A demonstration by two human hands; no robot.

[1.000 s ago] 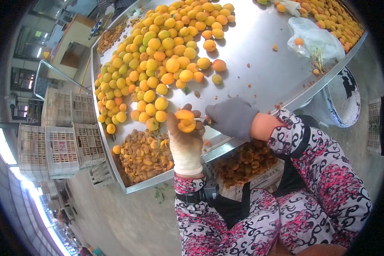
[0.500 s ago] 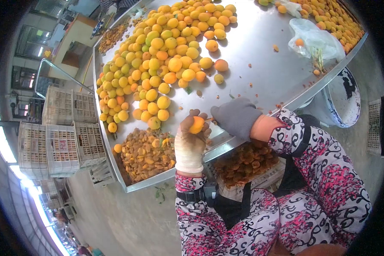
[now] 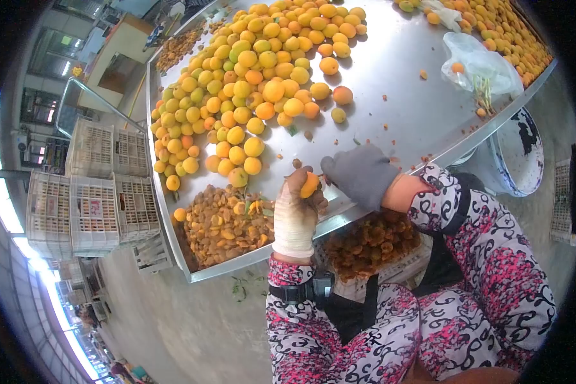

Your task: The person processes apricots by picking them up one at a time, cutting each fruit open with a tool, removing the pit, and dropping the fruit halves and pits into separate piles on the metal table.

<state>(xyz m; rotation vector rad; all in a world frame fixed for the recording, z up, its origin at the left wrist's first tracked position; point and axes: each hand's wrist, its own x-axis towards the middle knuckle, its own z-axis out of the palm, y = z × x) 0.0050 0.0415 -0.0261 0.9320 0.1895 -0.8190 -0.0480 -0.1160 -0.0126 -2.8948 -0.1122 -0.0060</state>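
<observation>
left hand — gripping an apricot at its fingertips, above the table edge | right hand — closing just beside the fruit; what it is holding cannot be told

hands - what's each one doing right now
Left hand: closed on an apricot.
Right hand: curled beside the apricot; whether it holds anything cannot be told.

This is a fruit-processing yard or shed, shown by a broad stainless-steel sorting table heaped with yellow-orange apricots, a mound of brown apricot pits, stacked pale slatted plastic crates and a bare concrete floor.
</observation>
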